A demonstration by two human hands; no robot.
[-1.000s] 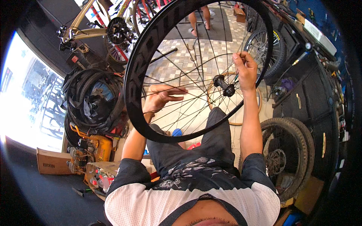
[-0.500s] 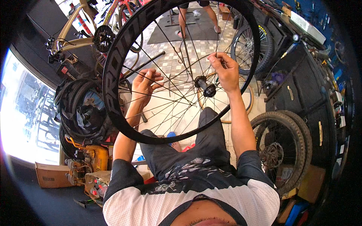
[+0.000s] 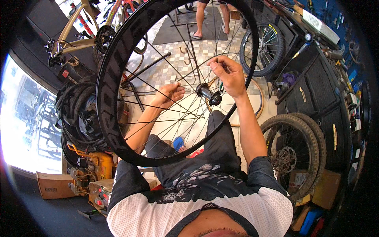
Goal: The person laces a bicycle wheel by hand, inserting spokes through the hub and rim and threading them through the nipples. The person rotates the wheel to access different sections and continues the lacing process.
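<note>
A large black bicycle wheel [image 3: 108,85] with a deep rim and thin dark spokes stands tilted before me, above my lap. Its black hub [image 3: 205,91] sits low between my hands, away from the rim's middle. My right hand [image 3: 229,75] is just above and right of the hub, thumb and forefinger pinched on a thin spoke. Left of the hub, my left hand [image 3: 170,94] reaches in behind several spokes with its fingers curled closed near the spoke ends. Whatever lies between those fingertips is too fine to make out.
Spare tyres [image 3: 81,112] hang at the left above an orange compressor [image 3: 100,164]. Knobbly-tyred wheels [image 3: 272,128] lean by the black drawers [image 3: 306,94] on the right. A gold bike frame [image 3: 75,47] is back left. Another person's legs [image 3: 200,19] stand on a dark mat [image 3: 167,33].
The wheel has shifted left and its lower rim has dropped a little. My left hand has moved right and down, its fingers closing. The other person's legs have shifted right.
</note>
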